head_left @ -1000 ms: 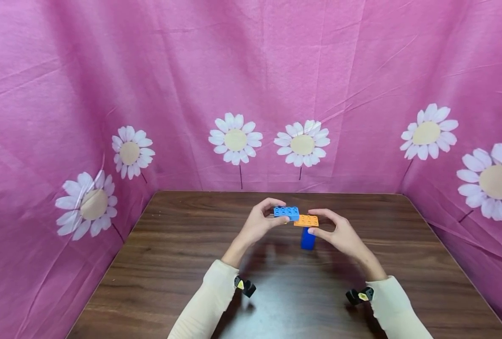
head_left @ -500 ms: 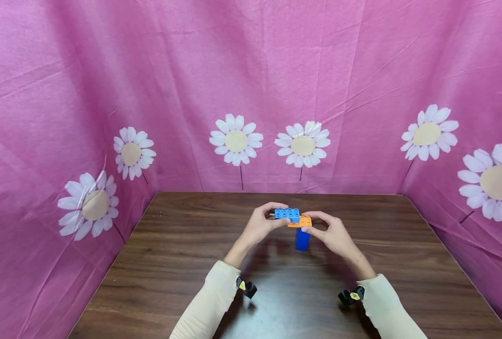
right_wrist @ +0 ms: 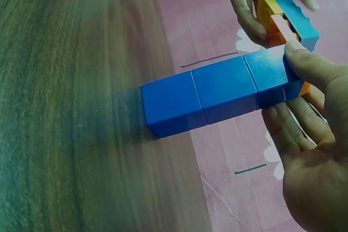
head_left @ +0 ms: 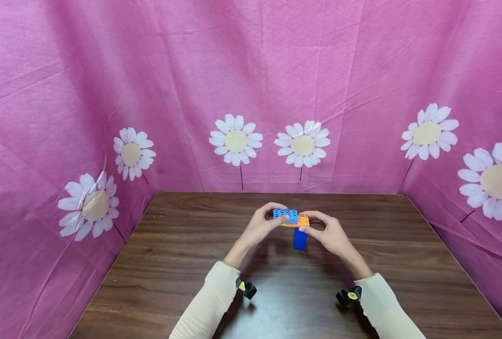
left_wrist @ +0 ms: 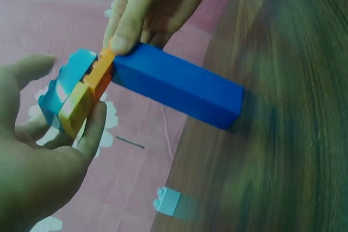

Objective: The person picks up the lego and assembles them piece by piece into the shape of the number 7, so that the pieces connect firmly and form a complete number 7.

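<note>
In the head view my left hand [head_left: 257, 230] holds a light blue toy brick [head_left: 286, 215] with studs on top, thumb at its front side. A yellow brick [left_wrist: 76, 110] sits under the light blue one in the left wrist view, beside a flat orange brick [left_wrist: 101, 71]. The light blue brick overlaps the orange one's left part, with orange studs showing between them. The orange brick tops an upright column of blue bricks [right_wrist: 198, 96] on the table. My right hand [head_left: 329, 235] pinches the orange brick's right end, its thumb reaching the column's top block.
A small pale blue brick [left_wrist: 167, 201] lies near the table edge in the left wrist view. The brown wooden table [head_left: 170, 263] is bordered by a pink curtain [head_left: 251, 70] with daisies. Each cuff bears a black wrist camera [head_left: 246, 287].
My right hand has shifted left, bringing the column and orange brick along until the orange brick lies partly beneath the light blue one. My left hand has barely moved.
</note>
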`<state>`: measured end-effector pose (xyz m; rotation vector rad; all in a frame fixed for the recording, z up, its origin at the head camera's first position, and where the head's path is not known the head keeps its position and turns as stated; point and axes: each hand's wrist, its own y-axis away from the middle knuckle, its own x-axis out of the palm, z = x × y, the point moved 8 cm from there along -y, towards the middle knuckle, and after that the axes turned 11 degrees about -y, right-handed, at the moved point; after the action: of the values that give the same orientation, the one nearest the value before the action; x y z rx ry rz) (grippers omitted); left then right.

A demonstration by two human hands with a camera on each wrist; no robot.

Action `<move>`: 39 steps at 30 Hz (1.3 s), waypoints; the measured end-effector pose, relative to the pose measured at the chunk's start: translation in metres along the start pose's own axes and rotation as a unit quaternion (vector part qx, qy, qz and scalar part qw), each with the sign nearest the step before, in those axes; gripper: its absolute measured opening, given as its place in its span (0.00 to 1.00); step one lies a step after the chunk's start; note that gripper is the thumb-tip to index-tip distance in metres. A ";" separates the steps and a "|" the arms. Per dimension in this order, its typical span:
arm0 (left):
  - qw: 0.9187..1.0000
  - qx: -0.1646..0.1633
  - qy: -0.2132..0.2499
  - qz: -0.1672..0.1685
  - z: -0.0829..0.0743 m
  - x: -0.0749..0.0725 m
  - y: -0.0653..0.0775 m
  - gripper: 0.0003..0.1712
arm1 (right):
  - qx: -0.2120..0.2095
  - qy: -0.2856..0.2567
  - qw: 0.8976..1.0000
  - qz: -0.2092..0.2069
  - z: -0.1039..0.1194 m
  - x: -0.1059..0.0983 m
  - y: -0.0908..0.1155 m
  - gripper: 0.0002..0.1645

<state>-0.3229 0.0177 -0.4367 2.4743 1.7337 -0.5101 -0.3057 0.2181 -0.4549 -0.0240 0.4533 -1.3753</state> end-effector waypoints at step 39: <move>0.950 -0.201 0.213 0.111 0.023 0.024 -0.007 0.29 | 0.004 0.007 1.000 0.009 -0.002 0.002 -0.001 0.25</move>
<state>-0.3272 0.0360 -0.4648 2.5384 1.4473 0.3904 -0.3070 0.2169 -0.4566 -0.0037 0.4579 -1.3597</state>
